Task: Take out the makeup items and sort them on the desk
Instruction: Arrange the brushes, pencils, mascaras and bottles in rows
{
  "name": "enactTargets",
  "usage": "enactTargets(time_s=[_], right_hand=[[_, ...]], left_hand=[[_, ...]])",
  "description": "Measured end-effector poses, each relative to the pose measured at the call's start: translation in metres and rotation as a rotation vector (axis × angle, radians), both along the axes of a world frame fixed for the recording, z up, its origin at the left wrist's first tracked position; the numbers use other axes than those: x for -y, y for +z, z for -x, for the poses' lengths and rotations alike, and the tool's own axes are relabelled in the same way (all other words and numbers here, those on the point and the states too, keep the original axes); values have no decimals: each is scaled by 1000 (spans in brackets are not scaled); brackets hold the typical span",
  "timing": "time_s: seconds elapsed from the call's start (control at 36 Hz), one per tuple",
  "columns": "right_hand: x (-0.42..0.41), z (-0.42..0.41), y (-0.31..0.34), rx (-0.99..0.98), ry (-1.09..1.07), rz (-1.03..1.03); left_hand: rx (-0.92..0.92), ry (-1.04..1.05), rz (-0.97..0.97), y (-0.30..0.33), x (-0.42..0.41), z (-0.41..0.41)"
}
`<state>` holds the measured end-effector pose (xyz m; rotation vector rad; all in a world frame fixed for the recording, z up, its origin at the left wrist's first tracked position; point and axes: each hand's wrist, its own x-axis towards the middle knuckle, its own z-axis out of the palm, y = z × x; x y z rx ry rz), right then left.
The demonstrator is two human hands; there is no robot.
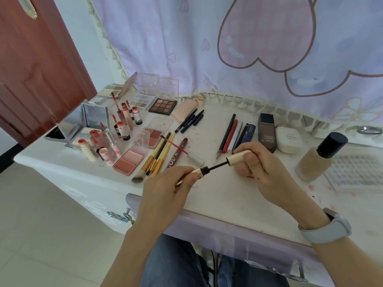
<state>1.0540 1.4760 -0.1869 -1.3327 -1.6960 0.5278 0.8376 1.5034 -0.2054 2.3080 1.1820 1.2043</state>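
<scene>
The smudged white desk (217,195) carried open blush palettes (129,161), yellow-handled brushes (157,160), slim pencils (230,133) and a black-capped foundation bottle (319,158).

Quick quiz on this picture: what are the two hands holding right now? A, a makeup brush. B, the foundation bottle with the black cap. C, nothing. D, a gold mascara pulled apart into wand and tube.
D: the left hand grips the gold wand handle, the right hand the gold tube, and the dark brush runs between them.
</scene>
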Motion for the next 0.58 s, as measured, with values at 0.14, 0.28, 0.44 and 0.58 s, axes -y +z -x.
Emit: enactTargets(time_s=[0.14,0.28,0.44,0.58], right_hand=[[-2,4,4,23,-47,-30],[-6,-1,3,-34,-132,-68],[-8,-4,10,-266,-329,-132],[-15,12,14,-476,-409,-57]], left_hand=[[-34,-10,-26,4,-1,6],[-49,64,19,2,-3,18],[81,121,214,9,4,17],[24,41,406,8,14,-18]])
